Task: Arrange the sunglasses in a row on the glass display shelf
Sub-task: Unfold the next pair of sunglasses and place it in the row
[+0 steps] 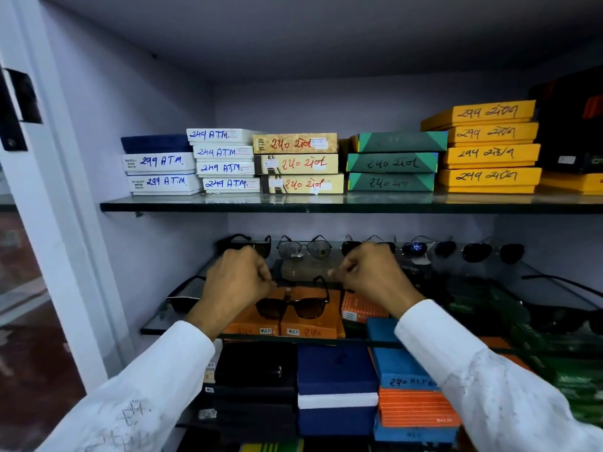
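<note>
Brown-lensed sunglasses (292, 306) with a dark frame stand near the front of the glass display shelf (153, 324). My left hand (238, 282) pinches their left temple arm and my right hand (375, 277) pinches the right one, both arms unfolded. Along the back of the shelf runs a row of sunglasses: a dark pair (248, 247), clear aviators (303, 249), then several dark pairs (489, 252) to the right. Another dark pair (184, 296) sits at the front left, and one more (567, 308) lies at the front right.
The upper glass shelf (326, 203) carries stacks of labelled boxes (297, 163). Under the display shelf are orange (306, 326), blue (336, 386) and black boxes. A white cabinet frame (65, 223) stands at the left.
</note>
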The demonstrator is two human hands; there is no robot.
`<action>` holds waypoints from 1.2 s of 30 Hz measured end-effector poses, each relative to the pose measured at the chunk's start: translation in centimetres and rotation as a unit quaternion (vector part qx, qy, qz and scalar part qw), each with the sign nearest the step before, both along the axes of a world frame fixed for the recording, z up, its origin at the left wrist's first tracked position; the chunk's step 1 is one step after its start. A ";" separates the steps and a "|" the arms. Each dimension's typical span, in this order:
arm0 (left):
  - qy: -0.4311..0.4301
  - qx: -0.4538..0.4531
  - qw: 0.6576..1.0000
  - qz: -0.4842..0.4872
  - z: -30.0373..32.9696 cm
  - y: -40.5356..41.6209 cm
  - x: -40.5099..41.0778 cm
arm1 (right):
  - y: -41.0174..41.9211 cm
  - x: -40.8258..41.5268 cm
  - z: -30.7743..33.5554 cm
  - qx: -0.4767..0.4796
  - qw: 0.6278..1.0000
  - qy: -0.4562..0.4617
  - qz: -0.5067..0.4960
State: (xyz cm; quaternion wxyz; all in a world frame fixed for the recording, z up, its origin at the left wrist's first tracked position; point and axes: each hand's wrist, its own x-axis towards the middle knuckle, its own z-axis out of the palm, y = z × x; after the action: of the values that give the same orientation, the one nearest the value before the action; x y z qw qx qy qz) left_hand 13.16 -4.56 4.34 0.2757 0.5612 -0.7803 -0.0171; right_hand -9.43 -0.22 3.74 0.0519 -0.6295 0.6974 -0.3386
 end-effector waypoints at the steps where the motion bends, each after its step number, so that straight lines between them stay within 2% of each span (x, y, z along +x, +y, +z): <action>1: 0.017 -0.016 1.000 -0.007 0.2 0.3 -0.3 | 0.1 -1.3 0.5 -0.015 1.000 0.011 -0.018; 3: 0.038 -0.037 0.998 -0.027 0.5 0.7 -1.5 | -0.3 -4.1 1.2 -0.058 0.994 0.047 -0.077; 5: 0.045 -0.047 0.996 -0.055 0.5 1.0 -3.4 | -1.0 -6.3 1.2 -0.054 0.988 0.093 -0.111; 10: 0.011 -0.031 0.993 -0.111 0.1 1.2 -8.6 | -2.9 -6.8 -0.3 0.031 0.973 0.229 0.000; 14: -0.018 -0.021 0.991 -0.130 -0.4 0.6 -11.7 | -3.9 -7.2 -0.7 0.046 0.960 0.277 0.013; 18: -0.026 -0.013 0.991 -0.134 -0.6 0.0 -13.1 | -3.5 -7.3 -0.5 0.027 0.965 0.261 0.030; 23: 0.020 -0.050 0.990 -0.133 -0.4 -0.7 -12.7 | -1.5 -7.8 1.0 -0.019 0.973 0.218 0.070; 28: 0.087 -0.057 0.985 -0.136 1.0 0.6 -11.1 | 0.7 -9.8 2.6 -0.057 0.995 0.069 0.051; 32: 0.142 0.003 0.985 -0.102 1.4 1.3 -10.5 | 1.1 -10.5 2.4 -0.005 0.998 0.069 0.007; 36: 0.135 0.051 0.987 -0.070 1.2 1.4 -11.0 | 1.2 -10.7 1.5 0.044 0.995 0.085 -0.015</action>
State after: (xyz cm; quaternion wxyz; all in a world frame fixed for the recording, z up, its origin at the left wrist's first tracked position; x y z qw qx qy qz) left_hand 2.16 -3.13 5.49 0.3476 0.5106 -0.7717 -0.1512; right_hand -20.16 1.00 5.27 0.0149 -0.6429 0.7226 -0.2537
